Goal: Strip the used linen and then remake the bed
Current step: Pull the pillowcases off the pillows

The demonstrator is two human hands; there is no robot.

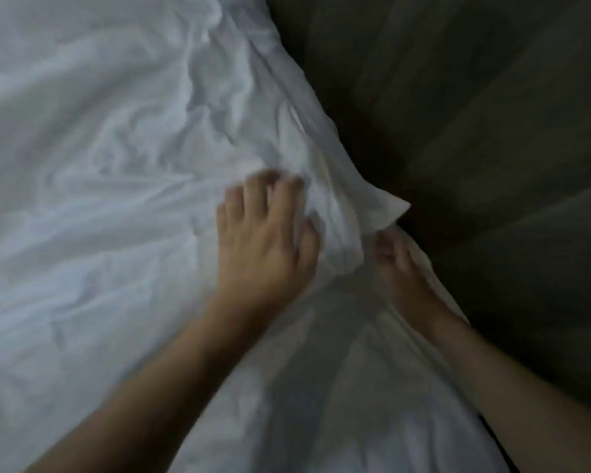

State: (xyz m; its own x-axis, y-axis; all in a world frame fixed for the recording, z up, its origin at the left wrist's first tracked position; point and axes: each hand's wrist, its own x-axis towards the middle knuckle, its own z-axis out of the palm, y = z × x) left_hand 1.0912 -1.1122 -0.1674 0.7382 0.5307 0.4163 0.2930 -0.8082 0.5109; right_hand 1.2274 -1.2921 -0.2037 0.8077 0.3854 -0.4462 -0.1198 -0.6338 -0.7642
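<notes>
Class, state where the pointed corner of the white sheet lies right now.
In the head view, the sheet corner sits right of centre, against the dark floor, just above the right hand.

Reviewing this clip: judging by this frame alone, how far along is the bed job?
Done: nothing can be confirmed; the white linen lies heavily wrinkled across the bed. In hand: the left hand lies on the cloth near its corner, fingers bent, grip blurred, while the right hand grips the cloth just below that corner at the dark edge. Left: whether this is stripping or remaking cannot be told, so smoothing and finishing remain.
</notes>
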